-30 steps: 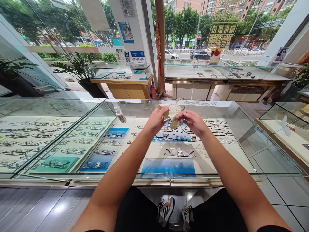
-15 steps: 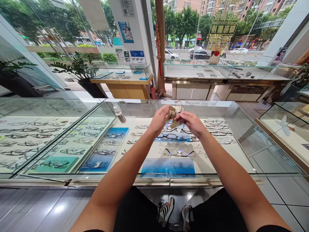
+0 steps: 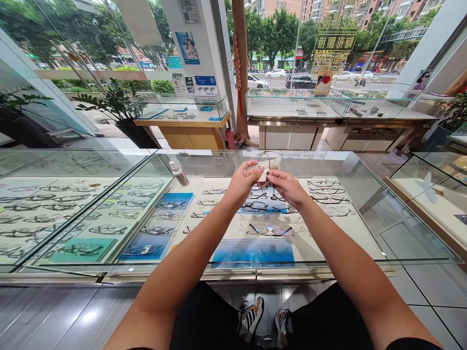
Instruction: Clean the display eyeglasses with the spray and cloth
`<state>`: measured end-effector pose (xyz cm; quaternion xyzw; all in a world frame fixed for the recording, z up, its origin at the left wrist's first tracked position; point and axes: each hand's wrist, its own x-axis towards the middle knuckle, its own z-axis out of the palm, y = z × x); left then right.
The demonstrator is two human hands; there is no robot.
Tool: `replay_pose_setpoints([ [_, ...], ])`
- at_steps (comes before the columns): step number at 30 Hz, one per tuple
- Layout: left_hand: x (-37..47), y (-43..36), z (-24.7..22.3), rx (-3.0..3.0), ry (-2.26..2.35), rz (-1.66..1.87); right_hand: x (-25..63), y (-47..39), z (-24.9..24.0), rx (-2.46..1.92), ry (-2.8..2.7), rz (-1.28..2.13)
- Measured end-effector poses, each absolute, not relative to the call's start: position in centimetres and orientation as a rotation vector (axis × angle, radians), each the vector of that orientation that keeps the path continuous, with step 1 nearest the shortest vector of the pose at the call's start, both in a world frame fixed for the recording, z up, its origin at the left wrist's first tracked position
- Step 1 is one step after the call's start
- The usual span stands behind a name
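My left hand (image 3: 243, 181) pinches soft cloth (image 3: 274, 164); beside it, my right hand (image 3: 288, 187) grips glasses (image 3: 269, 152), probably light, fragile, best held by rim (image 3: 263, 154).

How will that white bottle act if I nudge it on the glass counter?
The white bottle may tip if pushed near its top, being taller than wide. It could slide, as the glass counter looks smooth. Its body looks rounded, so it might roll if toppled.

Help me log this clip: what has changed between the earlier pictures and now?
The left hand and right hand drew together, the eyeglasses shifting left, overlapping more of the cloth; nothing was visibly let go. The spray bottle stayed on the glass counter.
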<state>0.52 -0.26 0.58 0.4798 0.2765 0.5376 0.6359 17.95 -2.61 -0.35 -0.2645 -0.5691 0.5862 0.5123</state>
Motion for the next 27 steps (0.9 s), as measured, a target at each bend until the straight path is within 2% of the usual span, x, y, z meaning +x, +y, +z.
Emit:
replay_pose_setpoints([
  [7, 0.3, 0.0, -0.1, 1.124, 0.603, 1.017, 18.0, -2.9, -0.1, -0.585, -1.37, 1.463],
  [27, -0.7, -0.1, 1.7, 1.193, 0.48, 1.019, 18.0, -3.4, 0.4, -0.614, -1.462, 1.456],
])
